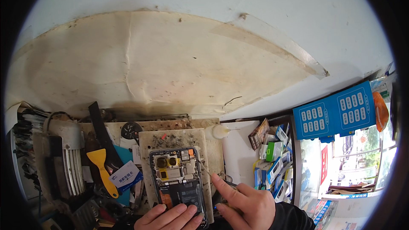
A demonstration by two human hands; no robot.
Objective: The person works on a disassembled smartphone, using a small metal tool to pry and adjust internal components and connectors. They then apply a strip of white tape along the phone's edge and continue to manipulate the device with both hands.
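Observation:
An opened phone (pixel 181 185) with bare circuitry, camera modules and a black battery lies on a stained pale work pad (pixel 149 138). My left hand (pixel 170 217) grips the phone's lower part, its fingers over the battery end. My right hand (pixel 243 206) is beside the phone's right edge, index finger extended and the other fingers bent; a thin, pointed item reaches from near the index fingertip toward the phone, too small to make out.
Left are a yellow scraper (pixel 103 168), a card (pixel 125 176), a black strip (pixel 100 130) and a metal machine (pixel 70 153). A small white bottle (pixel 220 132) stands behind the pad. Piled small boxes (pixel 272 157), a blue sign (pixel 332 110) and a window are at right.

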